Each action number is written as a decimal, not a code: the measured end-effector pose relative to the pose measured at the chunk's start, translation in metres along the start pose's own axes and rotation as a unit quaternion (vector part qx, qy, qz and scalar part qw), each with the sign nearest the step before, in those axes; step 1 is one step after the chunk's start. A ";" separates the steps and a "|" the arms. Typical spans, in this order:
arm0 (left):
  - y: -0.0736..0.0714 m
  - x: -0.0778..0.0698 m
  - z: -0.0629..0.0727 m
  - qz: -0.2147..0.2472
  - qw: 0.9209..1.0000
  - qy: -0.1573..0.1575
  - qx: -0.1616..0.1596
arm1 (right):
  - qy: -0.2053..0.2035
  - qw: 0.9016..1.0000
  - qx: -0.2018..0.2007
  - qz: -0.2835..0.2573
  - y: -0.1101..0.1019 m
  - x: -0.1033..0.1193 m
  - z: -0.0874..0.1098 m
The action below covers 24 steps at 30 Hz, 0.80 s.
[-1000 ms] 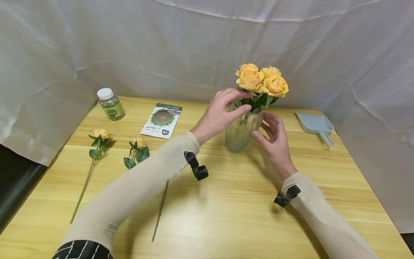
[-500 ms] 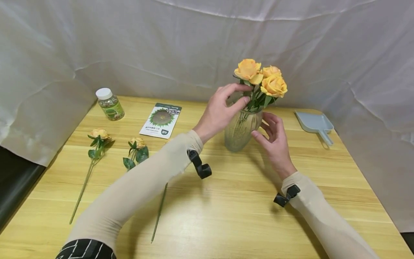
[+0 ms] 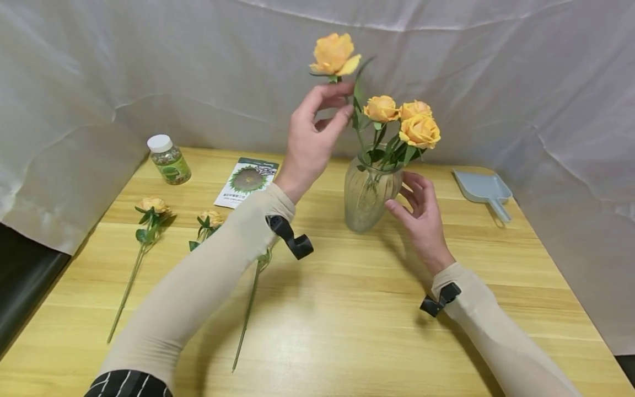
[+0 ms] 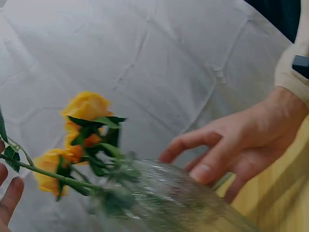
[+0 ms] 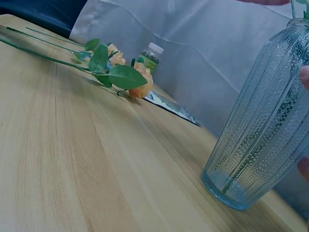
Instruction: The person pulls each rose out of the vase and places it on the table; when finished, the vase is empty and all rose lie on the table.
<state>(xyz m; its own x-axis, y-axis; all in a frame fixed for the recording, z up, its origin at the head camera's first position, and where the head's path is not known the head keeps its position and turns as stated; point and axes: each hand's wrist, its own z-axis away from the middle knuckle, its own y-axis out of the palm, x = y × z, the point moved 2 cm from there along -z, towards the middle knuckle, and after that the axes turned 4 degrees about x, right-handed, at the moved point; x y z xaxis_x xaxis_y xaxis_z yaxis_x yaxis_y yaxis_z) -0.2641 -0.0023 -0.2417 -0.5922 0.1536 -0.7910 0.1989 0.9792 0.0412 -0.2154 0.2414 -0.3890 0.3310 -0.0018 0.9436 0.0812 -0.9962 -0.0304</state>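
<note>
My left hand (image 3: 308, 135) pinches the stem of a yellow rose (image 3: 333, 54) just below its bloom, up left of a ribbed glass vase (image 3: 367, 207). The rose's green stem (image 4: 53, 176) slants down to the vase mouth in the left wrist view. Three more yellow roses (image 3: 420, 132) stand in the vase, heads clustered above the rim. Against the vase's right side, my right hand (image 3: 428, 226) curls its fingers and thumb round the glass. The right wrist view shows the vase's textured wall (image 5: 260, 116) with fingertips at its edge.
Roses lie on the wooden table (image 3: 342, 331) at the left, one rose (image 3: 154, 207) fully in sight, others partly behind my left arm. A white-capped jar (image 3: 170, 160) and a sunflower seed packet (image 3: 245, 182) sit behind them. A blue-grey dustpan (image 3: 483, 190) lies right.
My left hand has risen and moved left from the vase mouth, pulling one rose up and away from the others. My right hand and the vase have stayed in place.
</note>
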 end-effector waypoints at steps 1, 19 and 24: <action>-0.003 -0.003 -0.002 0.008 1.000 0.003 -0.008 | 0.000 1.000 -0.001 0.001 0.000 0.000 0.000; -0.076 -0.052 -0.014 0.102 0.983 0.049 -0.142 | 0.004 1.000 0.001 0.003 0.002 0.003 0.002; -0.094 -0.039 -0.003 0.075 0.988 0.000 -0.133 | 0.004 1.000 0.002 0.005 0.001 0.003 0.001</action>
<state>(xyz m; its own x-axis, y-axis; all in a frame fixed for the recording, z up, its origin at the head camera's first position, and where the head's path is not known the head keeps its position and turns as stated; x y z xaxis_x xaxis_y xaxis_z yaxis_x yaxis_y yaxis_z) -0.2617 -0.1003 -0.2127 -0.5718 0.3000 -0.7636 0.0728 0.9456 0.3171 -0.2131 0.2400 -0.3861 0.3242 -0.0119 0.9459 0.0813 -0.9959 -0.0403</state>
